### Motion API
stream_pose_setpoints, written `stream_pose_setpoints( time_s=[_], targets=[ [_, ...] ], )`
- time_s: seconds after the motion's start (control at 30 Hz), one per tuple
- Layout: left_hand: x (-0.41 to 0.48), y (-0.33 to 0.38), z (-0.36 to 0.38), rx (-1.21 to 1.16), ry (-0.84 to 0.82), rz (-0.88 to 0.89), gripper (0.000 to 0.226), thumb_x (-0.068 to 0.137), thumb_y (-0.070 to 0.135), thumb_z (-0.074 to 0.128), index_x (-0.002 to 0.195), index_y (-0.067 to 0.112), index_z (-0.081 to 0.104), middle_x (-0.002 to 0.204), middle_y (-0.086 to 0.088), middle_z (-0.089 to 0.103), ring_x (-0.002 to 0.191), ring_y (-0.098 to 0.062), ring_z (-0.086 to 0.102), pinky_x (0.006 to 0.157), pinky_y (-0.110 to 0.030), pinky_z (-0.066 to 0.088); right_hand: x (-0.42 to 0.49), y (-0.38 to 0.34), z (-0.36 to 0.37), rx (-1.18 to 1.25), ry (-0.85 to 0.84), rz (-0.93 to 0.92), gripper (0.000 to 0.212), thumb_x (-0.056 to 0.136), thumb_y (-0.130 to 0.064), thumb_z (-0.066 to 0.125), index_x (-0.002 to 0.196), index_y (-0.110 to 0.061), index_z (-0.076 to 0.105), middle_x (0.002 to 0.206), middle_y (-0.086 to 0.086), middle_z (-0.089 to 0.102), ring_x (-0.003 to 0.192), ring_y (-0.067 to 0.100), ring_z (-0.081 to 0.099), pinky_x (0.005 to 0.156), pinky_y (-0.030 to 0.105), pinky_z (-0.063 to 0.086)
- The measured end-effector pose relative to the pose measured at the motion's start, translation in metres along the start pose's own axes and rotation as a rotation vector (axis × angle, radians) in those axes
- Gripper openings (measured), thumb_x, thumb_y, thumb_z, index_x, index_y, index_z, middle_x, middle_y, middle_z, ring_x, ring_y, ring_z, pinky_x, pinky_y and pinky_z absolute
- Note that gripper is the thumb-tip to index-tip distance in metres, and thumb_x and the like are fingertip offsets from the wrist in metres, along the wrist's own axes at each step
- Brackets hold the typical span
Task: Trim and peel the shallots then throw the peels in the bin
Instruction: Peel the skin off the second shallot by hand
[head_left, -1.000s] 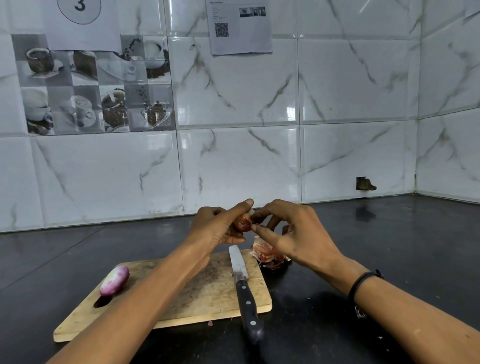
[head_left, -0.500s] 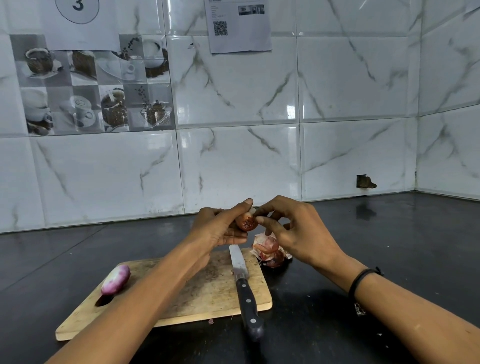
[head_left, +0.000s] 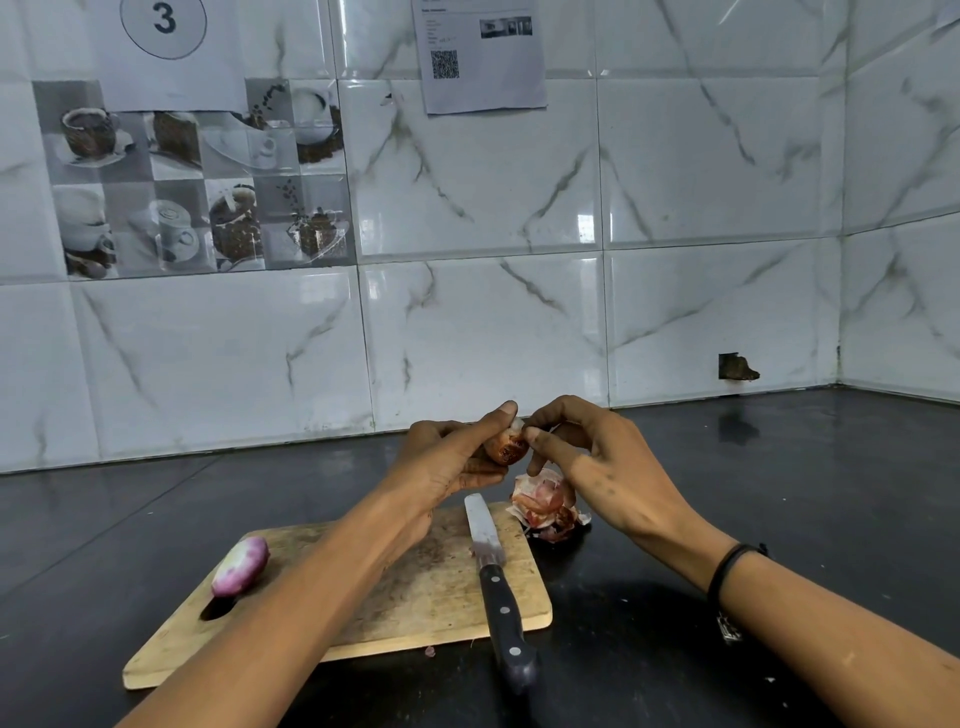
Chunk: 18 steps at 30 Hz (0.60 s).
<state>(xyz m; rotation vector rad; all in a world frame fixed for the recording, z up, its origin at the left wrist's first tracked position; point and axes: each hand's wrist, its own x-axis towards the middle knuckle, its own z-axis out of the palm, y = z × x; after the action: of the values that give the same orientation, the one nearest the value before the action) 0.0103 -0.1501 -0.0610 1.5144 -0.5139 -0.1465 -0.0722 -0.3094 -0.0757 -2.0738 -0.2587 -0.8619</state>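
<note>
Peeling looks half done, we judge: our left hand (head_left: 447, 457) grips a brown-skinned shallot (head_left: 505, 448) above the bench (head_left: 779, 493), and our right hand (head_left: 597, 462) pinches skin at its tip. Peels (head_left: 545, 504) lie piled just right of the cutting board (head_left: 415, 587); one peeled shallot (head_left: 240, 566) rests at its left end. We see no bin. A wall sheet (head_left: 164, 21) reads "3"; print on the QR-code sheet (head_left: 480, 52) is too small to read.

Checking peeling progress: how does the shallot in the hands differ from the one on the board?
The held shallot has brown skin; the board shallot is peeled, pinkish. The held shallot is gripped by the left hand, its skin pinched by the right hand; the board shallot lies untouched on the cutting board. Both look whole.
</note>
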Motion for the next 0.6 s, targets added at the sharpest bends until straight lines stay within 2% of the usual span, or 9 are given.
stream_pose_setpoints(
  time_s=[0.1, 0.23, 0.33, 0.47, 0.6],
  targets=[
    [0.0007, -0.0007, 0.0007, -0.004, -0.002, -0.003, 0.049, 0.076, 0.043, 0.083, 0.097, 0.0, 0.077, 0.09, -0.016, 0.078, 0.089, -0.026, 0.076, 0.08, -0.032, 0.062, 0.0005, 0.0006, 0.0004, 0.065, -0.003, 0.049, 0.01, 0.1, -0.025, 0.06, 0.096, -0.02, 0.066, 0.077, 0.001, 0.076, 0.053, 0.001, 0.06, 0.061, 0.025, 0.051],
    [0.0011, -0.0014, 0.0009, -0.004, -0.011, -0.006, 0.048, 0.075, 0.043, 0.083, 0.096, 0.0, 0.077, 0.089, -0.015, 0.078, 0.088, -0.025, 0.076, 0.078, -0.031, 0.061, -0.0004, 0.0, 0.0001, 0.072, -0.017, 0.054, 0.009, 0.1, -0.024, 0.06, 0.097, -0.018, 0.065, 0.075, 0.004, 0.075, 0.047, 0.006, 0.059, 0.056, 0.022, 0.049],
    [0.0001, -0.0009, -0.0004, -0.016, 0.005, -0.011, 0.043, 0.077, 0.04, 0.082, 0.094, 0.001, 0.077, 0.088, -0.015, 0.078, 0.086, -0.024, 0.076, 0.074, -0.03, 0.062, -0.0012, -0.0012, -0.0001, 0.031, -0.021, 0.016, 0.003, 0.095, -0.023, 0.065, 0.098, -0.023, 0.066, 0.08, -0.001, 0.075, 0.062, 0.007, 0.068, 0.059, 0.016, 0.048],
    [-0.0008, -0.001, -0.0019, -0.008, 0.036, -0.002, 0.041, 0.077, 0.038, 0.083, 0.091, 0.0, 0.077, 0.085, -0.017, 0.077, 0.083, -0.025, 0.076, 0.074, -0.031, 0.062, -0.0019, -0.0027, 0.0011, -0.087, -0.027, -0.049, 0.01, 0.09, -0.037, 0.072, 0.096, -0.029, 0.069, 0.097, -0.014, 0.073, 0.086, 0.002, 0.068, 0.075, 0.025, 0.054],
    [-0.0006, -0.0016, -0.0016, 0.022, 0.035, 0.021, 0.037, 0.076, 0.038, 0.084, 0.083, 0.002, 0.078, 0.084, -0.017, 0.077, 0.082, -0.024, 0.076, 0.076, -0.032, 0.062, -0.001, -0.0007, 0.0019, -0.168, 0.011, -0.069, 0.016, 0.09, -0.047, 0.07, 0.094, -0.032, 0.071, 0.096, -0.018, 0.07, 0.088, -0.002, 0.064, 0.071, 0.011, 0.045]
  ],
)
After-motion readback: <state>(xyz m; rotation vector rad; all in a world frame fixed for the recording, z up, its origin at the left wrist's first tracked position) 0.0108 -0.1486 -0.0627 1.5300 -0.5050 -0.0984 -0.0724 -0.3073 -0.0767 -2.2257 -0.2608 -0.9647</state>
